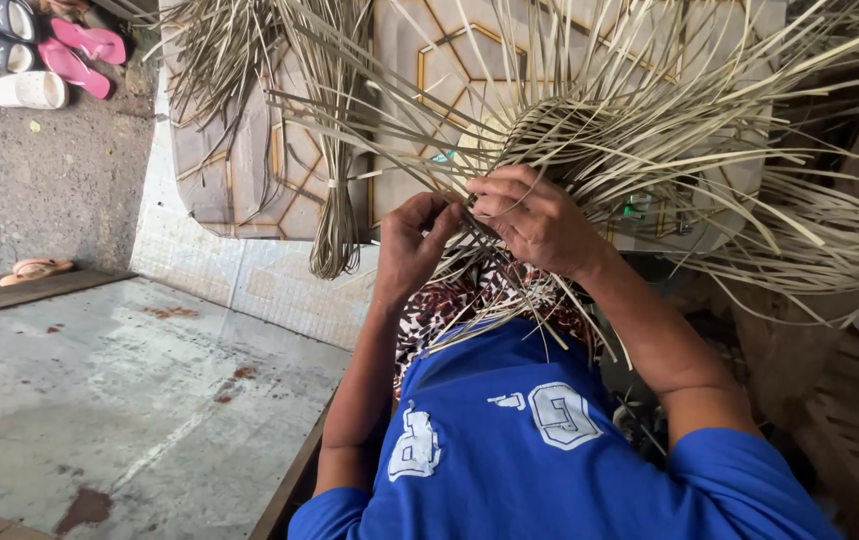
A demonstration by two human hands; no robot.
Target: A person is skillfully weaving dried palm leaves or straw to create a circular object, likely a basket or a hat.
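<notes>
A half-woven piece of pale dried palm strips (560, 125) sits in front of me, with many loose strip ends fanning out to the right and upward. My left hand (412, 240) pinches thin strips at the lower left edge of the weave. My right hand (535, 215) lies over the woven part just to the right, fingers curled around strips. Both hands touch at the fingertips. Below them are my patterned lap cloth (450, 300) and blue shirt (540, 440).
A bundle of loose strips (335, 200) hangs over a patterned mat (240, 170) at upper centre. Sandals and slippers (60, 55) lie on the ground at top left. A concrete floor (120, 400) spreads at lower left.
</notes>
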